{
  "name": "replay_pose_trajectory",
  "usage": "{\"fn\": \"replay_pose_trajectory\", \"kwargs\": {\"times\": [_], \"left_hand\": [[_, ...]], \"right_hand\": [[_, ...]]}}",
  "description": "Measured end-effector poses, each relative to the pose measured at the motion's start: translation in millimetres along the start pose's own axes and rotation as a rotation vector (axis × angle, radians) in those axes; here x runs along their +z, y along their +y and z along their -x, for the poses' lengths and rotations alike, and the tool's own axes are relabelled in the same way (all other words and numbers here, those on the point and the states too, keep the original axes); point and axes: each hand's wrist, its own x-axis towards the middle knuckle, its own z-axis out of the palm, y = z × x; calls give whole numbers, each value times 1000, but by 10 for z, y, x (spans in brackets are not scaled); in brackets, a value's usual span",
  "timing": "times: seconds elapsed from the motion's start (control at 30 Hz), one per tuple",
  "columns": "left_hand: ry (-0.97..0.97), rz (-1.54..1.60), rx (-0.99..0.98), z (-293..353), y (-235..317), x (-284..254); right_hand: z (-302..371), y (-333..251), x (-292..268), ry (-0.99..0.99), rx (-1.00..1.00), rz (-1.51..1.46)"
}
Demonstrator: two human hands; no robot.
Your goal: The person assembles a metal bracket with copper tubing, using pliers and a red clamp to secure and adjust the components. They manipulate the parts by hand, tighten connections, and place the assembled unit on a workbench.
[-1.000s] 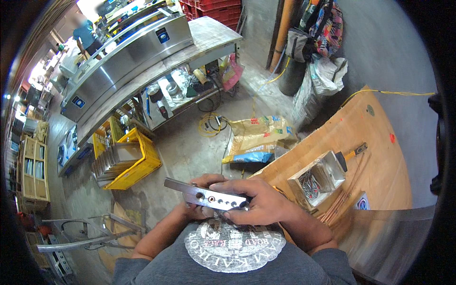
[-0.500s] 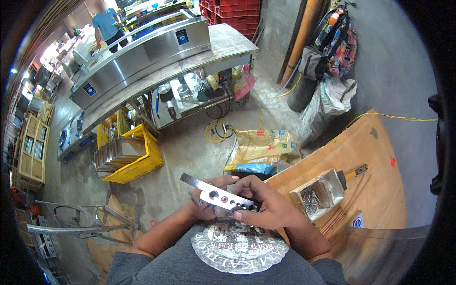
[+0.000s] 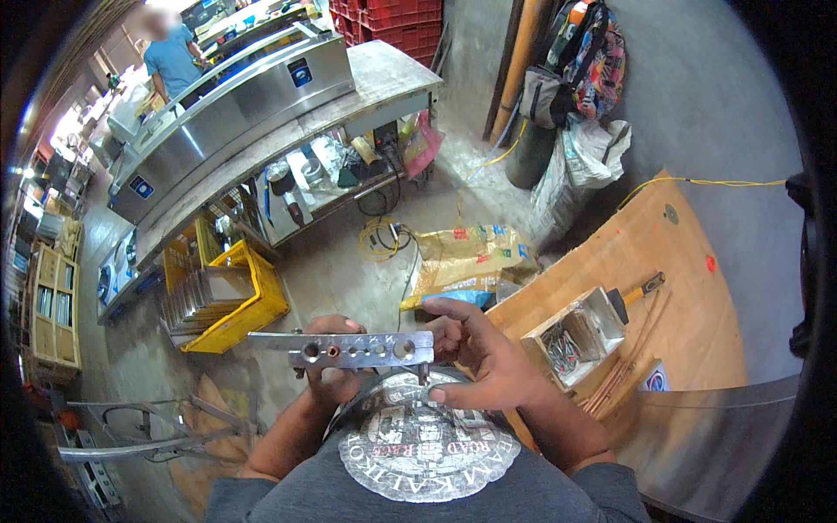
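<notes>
A silvery flaring bar (image 3: 366,349) with a row of round holes in several sizes lies level in front of my chest. My left hand (image 3: 333,382) is closed around its left half, with fingers behind and below. In one hole shows a small copper-coloured tube end (image 3: 333,352). A short bolt-like clamp screw (image 3: 425,375) sticks down under the right end. Beside that end is my right hand (image 3: 488,366), fingers and thumb apart, with the curled fingers close to the bar; whether they touch it is hard to see.
On my right, a wooden board (image 3: 697,305) carries an open box (image 3: 602,327) of small metal parts, a hammer (image 3: 641,292) and thin copper rods (image 3: 623,370). Ahead are a yellow crate (image 3: 270,301), a sack (image 3: 471,257) and a long workbench (image 3: 392,74). A person (image 3: 170,61) stands far left.
The flaring bar has swung from a slant to level and moved left. My right hand has come off its right end and spread its fingers. My left hand still grips it.
</notes>
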Motion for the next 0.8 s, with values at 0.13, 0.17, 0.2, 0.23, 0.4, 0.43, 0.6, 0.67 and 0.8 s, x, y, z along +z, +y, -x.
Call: {"fn": "replay_pose_trajectory", "kwargs": {"times": [0.13, 0.17, 0.2, 0.23, 0.4, 0.43, 0.6, 0.67, 0.8], "left_hand": [[172, -194, 159, -190, 138, 103], [196, -306, 223, -212, 135, 83], [201, -312, 272, -260, 155, 82], [204, -316, 321, -305, 173, 83], [195, -540, 412, -375, 143, -16], [205, -534, 408, -375, 159, 5], [346, -536, 365, -378, 150, 107], [327, -488, 359, -399, 201, 131], [190, -581, 380, -385, 238, 94]], "right_hand": [[-26, 145, 142, 164, -53, -15], [-64, 118, 174, 195, -8, -97], [-101, 80, 210, 223, 37, -180], [-138, 54, 233, 251, 81, -263], [-324, 131, 165, 216, 0, -157], [-347, 126, 163, 207, -8, -182], [-355, 125, 111, 84, 35, -392], [-360, 112, 74, 20, 7, -352], [-321, 58, -17, 16, -68, 284]]}}
